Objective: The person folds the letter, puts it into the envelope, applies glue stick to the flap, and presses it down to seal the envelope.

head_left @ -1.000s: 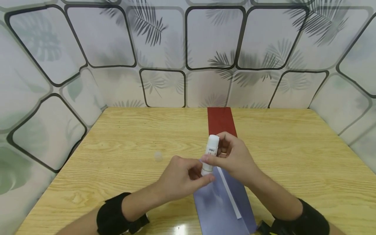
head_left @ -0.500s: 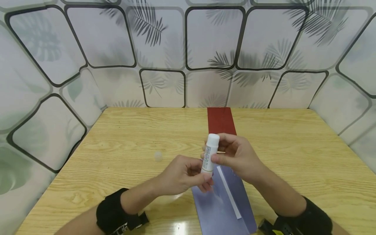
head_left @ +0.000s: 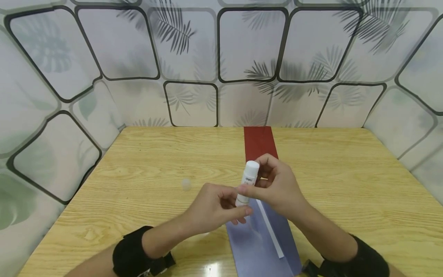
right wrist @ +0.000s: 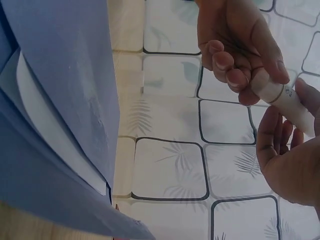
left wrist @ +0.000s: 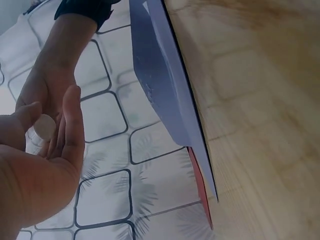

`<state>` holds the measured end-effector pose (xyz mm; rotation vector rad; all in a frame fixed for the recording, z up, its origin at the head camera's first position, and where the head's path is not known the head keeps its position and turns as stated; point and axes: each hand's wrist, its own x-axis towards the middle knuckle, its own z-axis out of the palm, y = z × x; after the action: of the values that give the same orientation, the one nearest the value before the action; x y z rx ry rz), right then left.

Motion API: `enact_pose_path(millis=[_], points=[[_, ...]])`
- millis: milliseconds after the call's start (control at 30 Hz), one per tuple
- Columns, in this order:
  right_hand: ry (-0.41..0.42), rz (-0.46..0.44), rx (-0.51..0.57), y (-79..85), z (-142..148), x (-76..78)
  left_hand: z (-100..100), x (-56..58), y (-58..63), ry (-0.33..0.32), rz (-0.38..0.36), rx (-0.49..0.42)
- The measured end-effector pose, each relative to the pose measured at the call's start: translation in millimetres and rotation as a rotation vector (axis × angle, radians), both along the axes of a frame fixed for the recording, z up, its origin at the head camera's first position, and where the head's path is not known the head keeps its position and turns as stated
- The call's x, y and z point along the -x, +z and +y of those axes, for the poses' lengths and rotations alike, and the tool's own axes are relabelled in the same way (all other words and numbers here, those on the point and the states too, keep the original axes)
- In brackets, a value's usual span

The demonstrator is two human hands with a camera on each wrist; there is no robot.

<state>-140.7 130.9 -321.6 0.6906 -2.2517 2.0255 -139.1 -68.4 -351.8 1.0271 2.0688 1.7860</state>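
Both hands hold a white glue stick (head_left: pixel 250 172) above a bluish-purple folded sheet (head_left: pixel 247 246), tilted slightly with its upper end to the right. The left hand (head_left: pixel 212 209) pinches the lower end between thumb and fingers. Higher on the barrel, the right hand (head_left: pixel 281 188) grips with thumb in front and fingers behind. In the left wrist view, one round end of the glue stick (left wrist: pixel 44 127) shows between the hands. The right wrist view shows the barrel (right wrist: pixel 289 106) spanning both hands. A narrow white strip (head_left: pixel 270 230) lies along the purple sheet.
A red sheet (head_left: pixel 260 142) reaches from behind the hands to the far edge of the wooden table (head_left: pixel 155 154). A small translucent round spot (head_left: pixel 186 184) is on the table to the left. A patterned cloth (head_left: pixel 194 104) surrounds the back and sides.
The glue stick has turned about its length: half a second ago small print faced the camera, now the logo does, as one second ago. The right hand's fingers and wrist have shifted around it.
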Motion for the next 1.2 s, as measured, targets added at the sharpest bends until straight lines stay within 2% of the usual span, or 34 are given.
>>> enact_pose_path(millis=[133, 233, 333, 433, 500, 700, 800, 867, 967, 1200], points=[[0.072, 0.063, 0.026, -2.6, 3, 2.6, -2, 3.8, -1.1, -0.086, -0.066, -0.035], [0.203, 0.123, 0.09, -5.7, 6, 6.9, -5, 8.8, -2.5, -0.173, -0.114, -0.063], [0.349, 0.152, 0.145, -7.0, 9, 10.4, -8, 13.6, -3.2, -0.298, -0.153, -0.104], [0.417, 0.148, 0.175, -6.7, 10, 11.0, -10, 16.2, -2.7, -0.378, -0.157, -0.108], [0.391, 0.154, 0.182, -6.9, 10, 10.2, -10, 15.7, -1.6, -0.351, -0.125, -0.086], [0.155, 0.155, 0.137, -6.2, 4, 4.7, -6, 6.4, 0.5, -0.065, 0.013, -0.015], [0.096, 0.168, 0.093, -5.2, 0, 2.3, -4, 3.1, 0.7, -0.004, 0.068, -0.009], [0.095, 0.191, 0.076, -4.9, -1, 1.7, -4, 2.5, 1.1, -0.002, 0.087, -0.012], [0.137, 0.235, 0.072, -5.3, 1, 2.5, -4, 3.2, 2.0, -0.028, 0.086, -0.01], [0.412, 0.303, 0.183, -5.4, 6, 9.4, -9, 10.8, 2.9, -0.211, 0.075, -0.038]])
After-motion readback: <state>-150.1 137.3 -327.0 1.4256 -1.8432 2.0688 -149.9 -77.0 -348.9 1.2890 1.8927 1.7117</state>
